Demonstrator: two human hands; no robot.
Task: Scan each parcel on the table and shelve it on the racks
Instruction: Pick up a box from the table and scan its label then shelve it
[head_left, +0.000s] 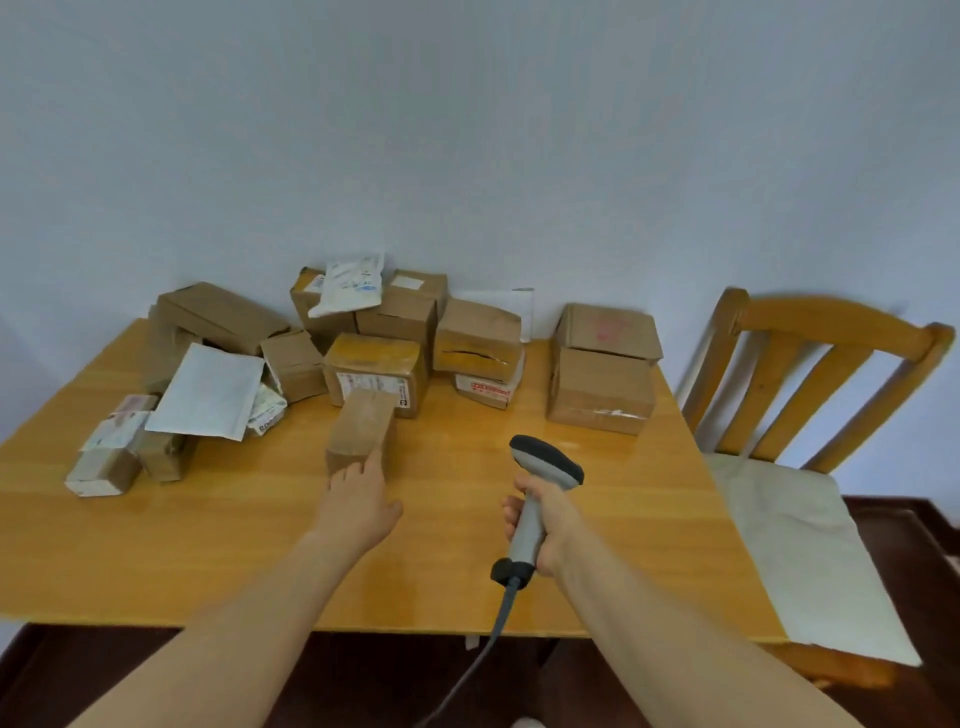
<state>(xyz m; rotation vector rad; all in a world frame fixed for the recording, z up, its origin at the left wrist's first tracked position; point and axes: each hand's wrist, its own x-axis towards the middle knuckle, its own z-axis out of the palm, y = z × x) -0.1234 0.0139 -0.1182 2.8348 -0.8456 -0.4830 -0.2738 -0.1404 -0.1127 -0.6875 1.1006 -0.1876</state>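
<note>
Many parcels (476, 332) are heaped along the far side of the table (597, 545), against the wall: mostly brown boxes, with a white mailer (208, 391) lying tilted over the ones on the left. Two boxes (602, 387) stand stacked on the right, a little apart from the heap. One small box (359, 428) sits out in front of the pile, just ahead of a labelled box (375, 375) and nearest the person.

The left hand (358, 501) is stretched out to that small box, its fingertips (371, 462) touching the near end. The fingers look fairly straight; I see no curl around the box, and it sits flat on the table.

The right hand (546, 522) is wrapped around the handle of a grey scanner (548, 460), held above the table to the right of the small box. Its dark head points away toward the parcels. A cable (498, 621) runs from the handle's base down past the table's near edge. The hands are well apart.

A wooden chair (810, 353) with a pale cushion (795, 545) stands at the table's right end.
</note>
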